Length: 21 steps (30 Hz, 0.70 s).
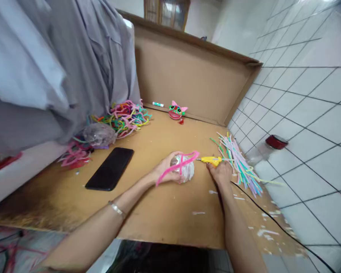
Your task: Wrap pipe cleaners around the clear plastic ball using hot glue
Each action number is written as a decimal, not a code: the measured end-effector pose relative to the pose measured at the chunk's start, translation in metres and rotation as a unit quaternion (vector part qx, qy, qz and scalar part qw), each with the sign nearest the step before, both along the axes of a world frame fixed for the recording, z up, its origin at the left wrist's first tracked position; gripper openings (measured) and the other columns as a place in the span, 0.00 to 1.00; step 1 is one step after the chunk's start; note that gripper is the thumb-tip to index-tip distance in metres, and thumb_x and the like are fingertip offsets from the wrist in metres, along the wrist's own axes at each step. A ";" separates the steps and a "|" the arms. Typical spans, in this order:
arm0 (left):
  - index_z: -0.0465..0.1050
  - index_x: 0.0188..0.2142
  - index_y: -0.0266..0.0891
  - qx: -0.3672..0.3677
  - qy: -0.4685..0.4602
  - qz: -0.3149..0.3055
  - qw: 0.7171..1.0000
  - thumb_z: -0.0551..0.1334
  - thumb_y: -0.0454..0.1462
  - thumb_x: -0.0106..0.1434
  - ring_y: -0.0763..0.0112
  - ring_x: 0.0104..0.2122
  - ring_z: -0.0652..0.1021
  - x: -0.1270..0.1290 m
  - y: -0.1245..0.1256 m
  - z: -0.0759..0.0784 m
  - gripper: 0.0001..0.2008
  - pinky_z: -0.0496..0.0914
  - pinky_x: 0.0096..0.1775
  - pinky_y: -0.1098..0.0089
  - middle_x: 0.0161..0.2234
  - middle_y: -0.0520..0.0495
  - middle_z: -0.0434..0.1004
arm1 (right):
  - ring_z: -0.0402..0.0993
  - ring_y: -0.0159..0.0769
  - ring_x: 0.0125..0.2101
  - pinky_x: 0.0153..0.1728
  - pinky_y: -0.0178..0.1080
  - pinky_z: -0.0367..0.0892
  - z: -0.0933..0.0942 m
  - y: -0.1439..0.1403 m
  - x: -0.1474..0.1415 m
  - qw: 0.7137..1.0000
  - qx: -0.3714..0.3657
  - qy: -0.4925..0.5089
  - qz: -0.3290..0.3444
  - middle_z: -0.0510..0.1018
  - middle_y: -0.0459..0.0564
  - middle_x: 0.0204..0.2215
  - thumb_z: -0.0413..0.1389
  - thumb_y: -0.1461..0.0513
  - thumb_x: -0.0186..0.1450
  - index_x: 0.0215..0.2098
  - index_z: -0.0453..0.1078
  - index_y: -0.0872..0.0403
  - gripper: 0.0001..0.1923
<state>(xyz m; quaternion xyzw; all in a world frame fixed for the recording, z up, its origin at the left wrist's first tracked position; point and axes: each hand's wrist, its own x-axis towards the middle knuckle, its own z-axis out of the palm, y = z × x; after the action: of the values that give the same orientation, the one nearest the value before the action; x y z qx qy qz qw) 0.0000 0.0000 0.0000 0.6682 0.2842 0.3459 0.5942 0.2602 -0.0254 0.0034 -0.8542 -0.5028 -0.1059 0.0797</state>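
My left hand [168, 167] is closed around a small rounded object [189, 172], white and partly clear, above the middle of the table. Two pink pipe cleaners [173, 167] cross over this object, one end sticking out toward me. To the right, my right hand [221, 172] grips a yellow hot glue gun [211, 160]. Its nozzle points left at the rounded object, with a small space between. The glue gun's black cord [268, 214] trails toward the lower right. What the rounded object is made of is not plain.
A black phone [110, 169] lies left of my hands. Tangled coloured pipe cleaners [127, 117] and a crumpled clear bag [99, 134] are heaped behind it. Straight pastel pipe cleaners [240, 163] lie at right, near a red-lidded jar [268, 148]. A decorated cat-like face [176, 110] and glue stick [158, 104] stand at the back.
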 end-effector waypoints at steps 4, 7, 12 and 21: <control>0.58 0.59 0.39 0.009 0.002 0.026 1.000 0.74 0.35 0.39 0.57 0.46 0.78 0.003 0.003 -0.001 0.47 0.72 0.50 0.58 0.48 0.44 0.75 | 0.74 0.60 0.48 0.45 0.48 0.64 0.004 -0.006 -0.008 0.999 0.011 -0.033 -0.013 0.76 0.73 0.45 0.54 0.50 0.65 0.47 0.72 0.70 0.28; 0.61 0.58 0.39 0.057 0.051 0.063 0.995 0.74 0.35 0.39 0.55 0.50 0.76 0.002 0.002 0.003 0.46 0.69 0.55 0.57 0.52 0.42 0.73 | 0.72 0.59 0.48 0.47 0.53 0.64 0.009 -0.006 -0.013 0.995 0.083 -0.035 0.046 0.75 0.71 0.44 0.53 0.54 0.65 0.48 0.71 0.67 0.24; 0.61 0.59 0.38 0.099 0.103 0.089 0.986 0.74 0.37 0.39 0.53 0.53 0.74 -0.001 0.000 0.006 0.46 0.67 0.58 0.55 0.56 0.40 0.70 | 0.74 0.46 0.42 0.42 0.47 0.70 0.018 -0.009 -0.030 0.887 0.224 0.124 0.383 0.76 0.57 0.41 0.54 0.55 0.65 0.53 0.68 0.55 0.20; 0.62 0.58 0.38 0.181 0.119 0.089 0.972 0.73 0.38 0.40 0.52 0.54 0.73 0.002 0.000 0.005 0.44 0.67 0.58 0.55 0.55 0.40 0.68 | 0.76 0.38 0.38 0.40 0.42 0.72 0.034 -0.035 -0.070 0.794 0.334 0.145 0.487 0.79 0.52 0.37 0.51 0.64 0.69 0.47 0.74 0.50 0.12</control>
<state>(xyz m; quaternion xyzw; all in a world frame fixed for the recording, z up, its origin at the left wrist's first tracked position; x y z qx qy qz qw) 0.0019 0.0000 0.0053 0.7732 0.3438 0.3609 0.3921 0.1897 -0.0601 0.0372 -0.4219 -0.7682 -0.0889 0.4732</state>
